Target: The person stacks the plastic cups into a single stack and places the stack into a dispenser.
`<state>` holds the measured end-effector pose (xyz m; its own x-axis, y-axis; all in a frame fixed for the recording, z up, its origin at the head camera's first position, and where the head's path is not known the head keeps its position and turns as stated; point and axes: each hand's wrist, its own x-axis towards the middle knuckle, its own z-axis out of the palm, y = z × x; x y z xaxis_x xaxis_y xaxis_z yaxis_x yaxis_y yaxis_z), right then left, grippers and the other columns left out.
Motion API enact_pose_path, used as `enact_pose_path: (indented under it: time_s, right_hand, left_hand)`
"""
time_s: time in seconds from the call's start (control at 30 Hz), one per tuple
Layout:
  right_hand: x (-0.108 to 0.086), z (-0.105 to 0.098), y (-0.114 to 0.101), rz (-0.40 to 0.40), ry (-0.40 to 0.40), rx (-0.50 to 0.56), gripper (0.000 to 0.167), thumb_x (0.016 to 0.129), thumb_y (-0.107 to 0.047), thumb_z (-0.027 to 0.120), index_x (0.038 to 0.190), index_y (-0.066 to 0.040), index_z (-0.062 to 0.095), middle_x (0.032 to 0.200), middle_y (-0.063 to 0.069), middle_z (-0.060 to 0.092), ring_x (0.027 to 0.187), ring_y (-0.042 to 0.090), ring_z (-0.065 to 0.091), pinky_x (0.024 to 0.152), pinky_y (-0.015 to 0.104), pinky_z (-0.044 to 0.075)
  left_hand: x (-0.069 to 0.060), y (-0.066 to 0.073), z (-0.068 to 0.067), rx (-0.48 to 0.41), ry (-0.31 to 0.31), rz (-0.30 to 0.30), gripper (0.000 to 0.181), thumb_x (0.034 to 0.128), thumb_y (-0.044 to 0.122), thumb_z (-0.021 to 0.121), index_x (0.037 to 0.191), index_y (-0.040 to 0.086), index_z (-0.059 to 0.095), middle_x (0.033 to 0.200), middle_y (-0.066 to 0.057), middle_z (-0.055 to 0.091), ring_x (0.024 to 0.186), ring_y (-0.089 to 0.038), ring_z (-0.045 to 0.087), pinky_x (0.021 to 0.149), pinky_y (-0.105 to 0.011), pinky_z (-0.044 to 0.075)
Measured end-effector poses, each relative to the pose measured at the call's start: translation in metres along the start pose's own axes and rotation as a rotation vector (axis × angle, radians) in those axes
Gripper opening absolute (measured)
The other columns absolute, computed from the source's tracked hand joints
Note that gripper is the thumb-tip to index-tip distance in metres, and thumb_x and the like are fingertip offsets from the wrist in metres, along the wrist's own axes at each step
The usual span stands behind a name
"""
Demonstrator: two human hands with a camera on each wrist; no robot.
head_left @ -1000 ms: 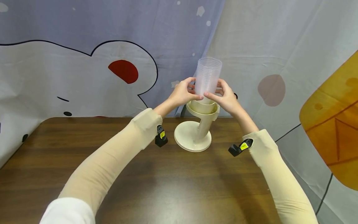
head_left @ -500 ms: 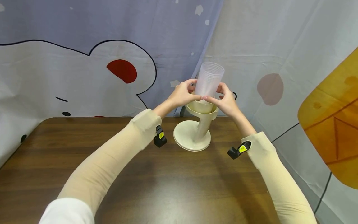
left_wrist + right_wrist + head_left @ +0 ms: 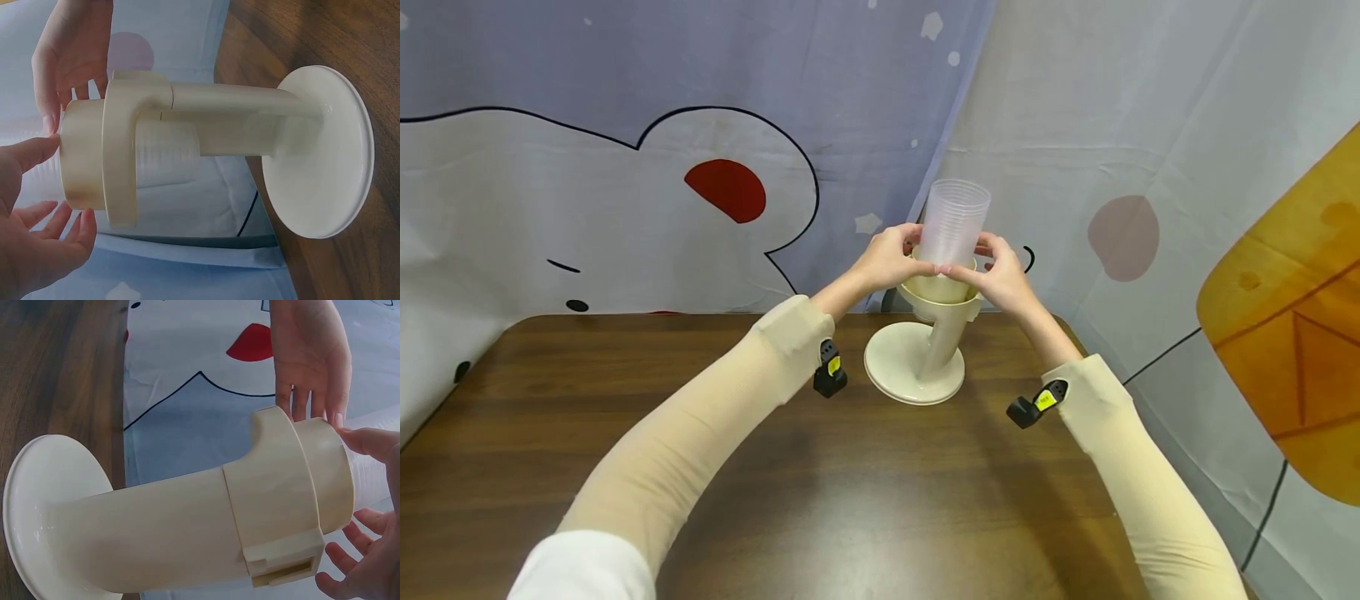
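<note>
A tall stack of clear plastic cups (image 3: 953, 221) stands in a cream cup dispenser (image 3: 943, 346), its upper part sticking out above. In the left wrist view the cups' lower part shows below the dispenser's ring (image 3: 120, 169). My left hand (image 3: 886, 260) and right hand (image 3: 1006, 277) hold the stack from opposite sides, low down by the cream collar (image 3: 84, 153). Both thumbs meet at the front of the cups, by the collar's rim. Fingers curve round the sides, with some fingertips at the collar. The fingers behind the cups are partly hidden.
The dispenser's round base (image 3: 910, 375) stands near the far edge of the brown wooden table (image 3: 850, 500). A printed curtain (image 3: 625, 217) hangs directly behind it. Another curtain (image 3: 1060, 100) with an orange shape hangs on the right.
The cup stack has sunk lower into the dispenser, tilting right midway and now standing straighter. Both hands have come down slightly with it. The dispenser base keeps its place.
</note>
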<state>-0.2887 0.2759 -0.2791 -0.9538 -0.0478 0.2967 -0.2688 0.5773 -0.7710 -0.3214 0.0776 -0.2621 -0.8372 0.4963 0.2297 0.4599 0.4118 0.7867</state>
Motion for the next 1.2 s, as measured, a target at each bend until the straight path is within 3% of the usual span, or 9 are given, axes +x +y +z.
enact_pose_path:
  time_s: [0.33, 0.63, 0.87, 1.2]
  right_hand:
    - [-0.003, 0.001, 0.003, -0.012, -0.006, 0.019, 0.066, 0.085, -0.028, 0.068, 0.141, -0.005, 0.04, 0.137, 0.021, 0.047, 0.129, 0.035, 0.042, 0.111, 0.054, 0.03]
    - [-0.006, 0.003, -0.003, -0.015, 0.014, 0.092, 0.063, 0.088, -0.026, 0.065, 0.141, -0.002, 0.04, 0.14, 0.021, 0.044, 0.13, 0.035, 0.043, 0.113, 0.054, 0.028]
    - [-0.007, 0.003, -0.005, -0.023, 0.023, 0.133, 0.063, 0.088, -0.019, 0.064, 0.142, -0.002, 0.036, 0.137, 0.023, 0.045, 0.129, 0.035, 0.041, 0.112, 0.055, 0.028]
    - [-0.003, 0.006, 0.006, -0.029, 0.028, 0.094, 0.062, 0.088, -0.025, 0.066, 0.139, -0.001, 0.04, 0.134, 0.022, 0.048, 0.126, 0.034, 0.044, 0.111, 0.054, 0.031]
  left_hand:
    - [-0.001, -0.002, 0.0, 0.004, -0.017, 0.021, 0.062, 0.0845, 0.022, 0.072, 0.139, 0.005, 0.047, 0.129, -0.011, 0.06, 0.116, -0.024, 0.059, 0.098, -0.034, 0.048]
    - [-0.001, -0.003, -0.003, -0.023, -0.022, 0.026, 0.063, 0.0862, 0.029, 0.07, 0.14, 0.006, 0.047, 0.133, -0.011, 0.058, 0.113, -0.025, 0.061, 0.092, -0.034, 0.051]
    - [-0.001, -0.004, -0.002, -0.046, -0.019, 0.004, 0.074, 0.0877, 0.033, 0.069, 0.148, 0.013, 0.032, 0.139, -0.014, 0.052, 0.125, -0.031, 0.053, 0.104, -0.042, 0.045]
    - [-0.001, -0.007, -0.002, -0.03, -0.022, -0.008, 0.072, 0.0871, 0.031, 0.069, 0.146, 0.009, 0.035, 0.138, -0.014, 0.053, 0.122, -0.027, 0.054, 0.104, -0.039, 0.045]
